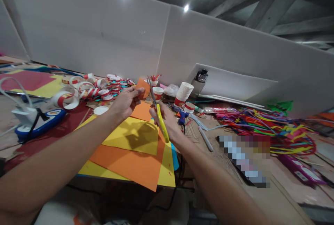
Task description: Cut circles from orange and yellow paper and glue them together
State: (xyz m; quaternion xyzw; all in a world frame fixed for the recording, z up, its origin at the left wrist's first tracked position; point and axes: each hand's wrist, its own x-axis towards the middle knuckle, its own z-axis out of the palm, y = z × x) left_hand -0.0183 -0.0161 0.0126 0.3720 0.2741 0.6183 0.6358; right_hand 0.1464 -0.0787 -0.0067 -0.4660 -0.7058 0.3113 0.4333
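My left hand (127, 102) pinches a small piece of orange paper (143, 87), raised above the table. A pair of scissors (162, 122) with yellow handles is gripped in my right hand (164, 117), blades pointing up beside the orange piece. Whether the blades touch the paper I cannot tell. Below both hands lie sheets of yellow paper (122, 136) and orange paper (130, 164), overlapping at the table's front edge. Shadows of the hands fall on the yellow sheet. Another orange sheet (141, 111) lies just behind it.
Behind stand stacked paper cups (183, 94) and a dark bottle (199, 82). Cut cup rings (69, 98) crowd the left, near a blue power strip (41, 124). To the right are a blue glue gun (182, 116), a glue stick (205, 138), colourful pipe cleaners (261, 124) and a purple power strip (300, 171).
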